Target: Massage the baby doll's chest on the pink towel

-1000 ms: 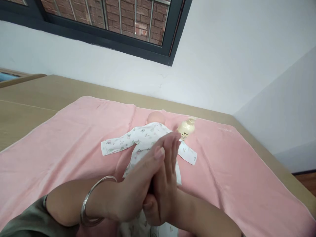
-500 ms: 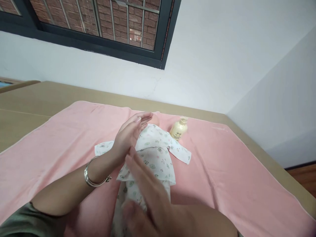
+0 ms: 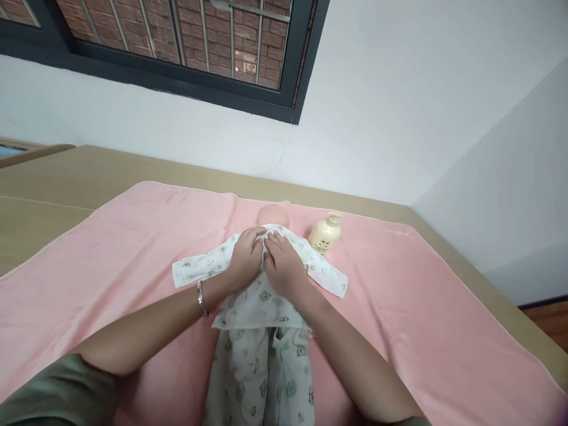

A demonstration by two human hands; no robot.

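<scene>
Hands (image 3: 266,263) flat on doll (image 3: 266,284); bottle (image 3: 325,232) near right.

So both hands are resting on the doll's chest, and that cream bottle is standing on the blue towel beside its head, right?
Not quite: the towel is pink, not blue, as the head view shows. The rest holds: the left hand and right hand rest on the doll's chest, over its printed top, and the cream bottle stands on the towel beside its head.
</scene>
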